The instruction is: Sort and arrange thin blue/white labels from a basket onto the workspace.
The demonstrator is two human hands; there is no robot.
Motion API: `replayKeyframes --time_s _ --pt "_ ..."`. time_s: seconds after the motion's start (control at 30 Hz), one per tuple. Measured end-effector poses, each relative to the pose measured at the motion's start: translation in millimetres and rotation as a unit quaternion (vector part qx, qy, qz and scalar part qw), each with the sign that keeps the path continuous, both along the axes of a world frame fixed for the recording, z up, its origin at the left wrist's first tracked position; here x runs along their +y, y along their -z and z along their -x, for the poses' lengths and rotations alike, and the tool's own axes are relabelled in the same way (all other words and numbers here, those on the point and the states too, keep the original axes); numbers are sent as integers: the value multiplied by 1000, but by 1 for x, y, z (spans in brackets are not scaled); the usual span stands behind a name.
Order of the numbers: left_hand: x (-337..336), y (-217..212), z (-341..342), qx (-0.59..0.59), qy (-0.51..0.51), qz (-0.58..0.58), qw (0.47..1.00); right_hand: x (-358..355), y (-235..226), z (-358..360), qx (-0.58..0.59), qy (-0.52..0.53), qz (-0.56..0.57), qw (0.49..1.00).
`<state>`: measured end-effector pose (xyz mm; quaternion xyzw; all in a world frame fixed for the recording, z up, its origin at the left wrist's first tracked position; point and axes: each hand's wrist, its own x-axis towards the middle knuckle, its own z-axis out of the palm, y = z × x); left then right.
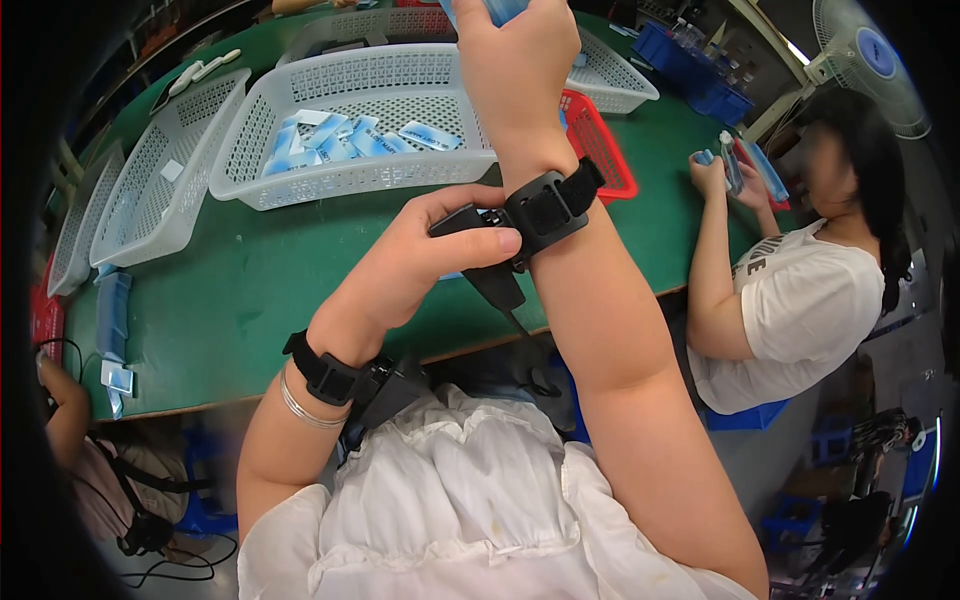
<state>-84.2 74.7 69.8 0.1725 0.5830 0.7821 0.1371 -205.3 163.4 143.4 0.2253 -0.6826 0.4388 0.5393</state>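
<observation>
— What's she got hold of?

— Her left hand (420, 255) is curled round the black device (478, 232) strapped on her right wrist, thumb pressed along it. The right hand (515, 60) is raised and closed on a pale blue packet (490, 10), mostly cut off at the top.

— So where does the work stand?

— I'd judge midway. The white basket (250, 130) on the green surface (240, 290) holds a handful of blue packets (340, 135), with room left. A co-worker (800, 290) to her right handles similar pieces.

Packing workshop: long green bench (250, 290), white mesh baskets (330, 120) of blue packets (330, 140), seated co-workers (800, 290).
</observation>
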Motion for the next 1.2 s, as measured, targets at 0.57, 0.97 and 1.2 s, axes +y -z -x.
replayKeyframes --time_s 0.57,0.97,1.2 --pt "44 -10 -36 443 -388 325 740 18 -25 -17 99 37 -49 993" --pt "57 -23 -26 554 -444 367 602 23 -3 -2 111 142 -155 971" --pt "61 -3 -31 552 -435 332 629 32 -18 -27 25 72 -58 995"
